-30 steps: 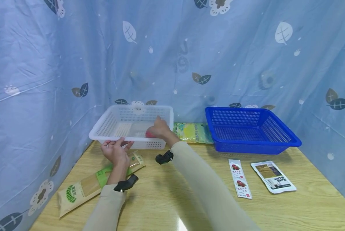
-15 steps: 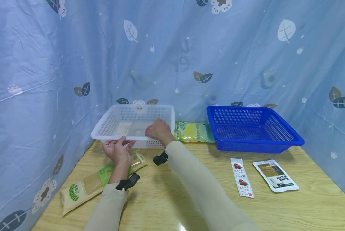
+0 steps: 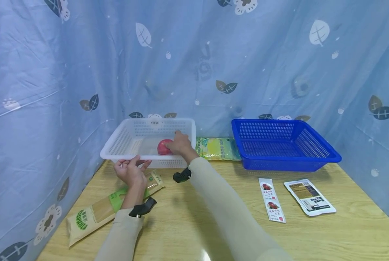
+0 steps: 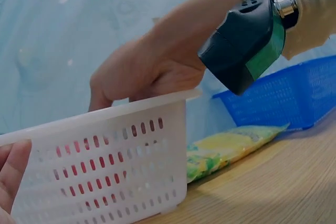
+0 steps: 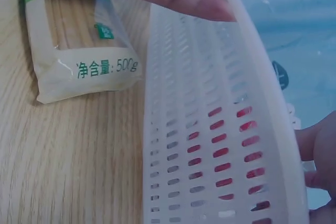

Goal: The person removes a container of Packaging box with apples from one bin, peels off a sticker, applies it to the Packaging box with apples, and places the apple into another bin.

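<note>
My left hand point(image 3: 131, 173) grips the front rim of the white basket point(image 3: 114, 157), fingers under it and thumb near the top edge. Inside the basket's right half, my right hand point(image 3: 181, 144) reaches down over the front wall and holds a round red thing point(image 3: 163, 146) like a lid, with a clear, pale shape just left of it. Red shows through the slots in both wrist views. The right fingertips are largely hidden behind the basket wall in the left wrist view. Under the left forearm lies a long beige-and-green noodle packet point(image 3: 100, 209).
A yellow-green packet point(image 3: 218, 148) lies between the white basket and a blue basket point(image 3: 289, 165) on the right. Nearer the front right are a narrow white packet with red fruit pictures point(image 3: 271, 199) and a white-edged brown pouch point(image 3: 310, 197). A blue curtain point(image 3: 194, 65) hangs behind.
The round red thing has shifted left and turned, so more of its face shows. My right hand has moved slightly with it; the left hand stays on the rim.
</note>
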The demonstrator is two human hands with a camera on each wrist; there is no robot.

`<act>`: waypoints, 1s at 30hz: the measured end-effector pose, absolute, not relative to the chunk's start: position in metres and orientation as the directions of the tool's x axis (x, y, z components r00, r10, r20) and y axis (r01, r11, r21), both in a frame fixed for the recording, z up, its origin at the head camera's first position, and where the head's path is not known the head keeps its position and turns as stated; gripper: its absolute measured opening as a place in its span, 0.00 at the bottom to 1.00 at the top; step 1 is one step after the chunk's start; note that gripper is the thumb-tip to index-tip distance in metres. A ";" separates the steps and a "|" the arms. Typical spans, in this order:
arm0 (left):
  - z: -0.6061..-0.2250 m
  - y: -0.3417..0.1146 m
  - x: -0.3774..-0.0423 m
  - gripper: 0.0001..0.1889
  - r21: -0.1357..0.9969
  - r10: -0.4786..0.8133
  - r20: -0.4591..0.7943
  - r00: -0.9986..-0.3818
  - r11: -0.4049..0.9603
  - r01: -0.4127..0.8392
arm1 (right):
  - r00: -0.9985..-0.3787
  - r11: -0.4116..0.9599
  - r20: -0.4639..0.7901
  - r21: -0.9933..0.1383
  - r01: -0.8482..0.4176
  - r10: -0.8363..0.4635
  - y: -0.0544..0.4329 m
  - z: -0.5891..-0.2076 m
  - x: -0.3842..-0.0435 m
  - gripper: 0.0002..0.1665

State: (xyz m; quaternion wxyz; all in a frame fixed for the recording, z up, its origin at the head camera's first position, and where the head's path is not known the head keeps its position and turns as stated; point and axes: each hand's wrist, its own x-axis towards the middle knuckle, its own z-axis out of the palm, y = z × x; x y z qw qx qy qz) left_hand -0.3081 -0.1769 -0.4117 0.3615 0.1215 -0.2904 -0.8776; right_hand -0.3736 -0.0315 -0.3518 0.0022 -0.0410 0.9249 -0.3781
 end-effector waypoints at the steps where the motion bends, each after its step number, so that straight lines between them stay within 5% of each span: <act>1: -0.412 -0.177 -0.308 0.23 0.596 -0.705 -0.001 -0.709 -0.570 0.566 | -0.997 0.684 0.034 -0.725 -0.077 -0.075 -0.031 -0.352 -0.375 0.42; 11: -0.414 -0.184 -0.306 0.25 0.595 -0.697 0.008 -0.717 -0.573 0.563 | -0.986 0.316 0.117 -0.937 -0.149 -0.118 -0.025 -0.350 -0.376 0.40; 25: -0.412 -0.183 -0.305 0.21 0.615 -0.686 0.013 -0.728 -0.568 0.547 | -0.976 0.150 0.217 -0.966 -0.212 0.020 -0.008 -0.341 -0.357 0.42; 30: -0.414 -0.182 -0.304 0.22 0.605 -0.654 0.040 -0.755 -0.585 0.539 | -0.987 -0.047 0.158 -0.986 -0.159 0.013 0.002 -0.332 -0.353 0.40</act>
